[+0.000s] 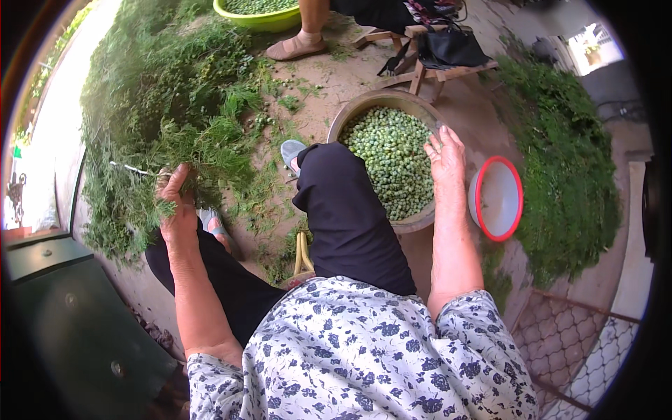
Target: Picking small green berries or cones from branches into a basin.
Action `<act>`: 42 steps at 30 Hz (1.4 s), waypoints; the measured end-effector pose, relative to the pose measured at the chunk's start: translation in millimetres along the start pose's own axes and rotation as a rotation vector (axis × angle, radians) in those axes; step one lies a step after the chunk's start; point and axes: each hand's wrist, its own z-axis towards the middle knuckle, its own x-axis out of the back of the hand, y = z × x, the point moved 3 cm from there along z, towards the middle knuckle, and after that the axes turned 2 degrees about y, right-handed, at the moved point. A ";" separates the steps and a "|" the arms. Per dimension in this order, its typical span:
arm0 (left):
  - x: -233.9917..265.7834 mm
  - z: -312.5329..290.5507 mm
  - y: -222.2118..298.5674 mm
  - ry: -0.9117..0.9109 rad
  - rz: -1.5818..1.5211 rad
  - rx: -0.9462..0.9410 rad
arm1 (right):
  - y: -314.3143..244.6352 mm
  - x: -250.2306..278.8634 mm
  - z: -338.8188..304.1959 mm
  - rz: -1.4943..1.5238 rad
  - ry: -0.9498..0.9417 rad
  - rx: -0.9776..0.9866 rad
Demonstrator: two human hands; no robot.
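We had our left hand (176,210) with fingers clamped on a leafy green plant bunch (175,140) on the floor, while our right hand (446,157) hovered, fingers apart, over the basin of green pods (392,157).

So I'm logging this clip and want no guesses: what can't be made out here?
- Left hand, head view: fingers buried in the green plants; whether it grips stems is unclear.
- Right hand: anything pinched is too small to tell.
- Brown bowl of green pods: near side hidden by the knee.
- Green basin: cut off by the top edge.
- Other person: only a foot shows.
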 end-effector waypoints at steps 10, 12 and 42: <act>-35.7 -91.7 -64.6 -0.049 -0.527 0.461 | 8.7 -37.2 -72.4 0.043 -0.074 0.280; -23.7 -107.3 -80.2 -0.130 -0.590 0.546 | 15.6 -30.3 -75.3 -0.121 -0.026 0.318; 25.8 -149.1 -61.4 0.041 0.690 -0.495 | 84.9 -141.1 -233.6 -0.515 -1.015 0.396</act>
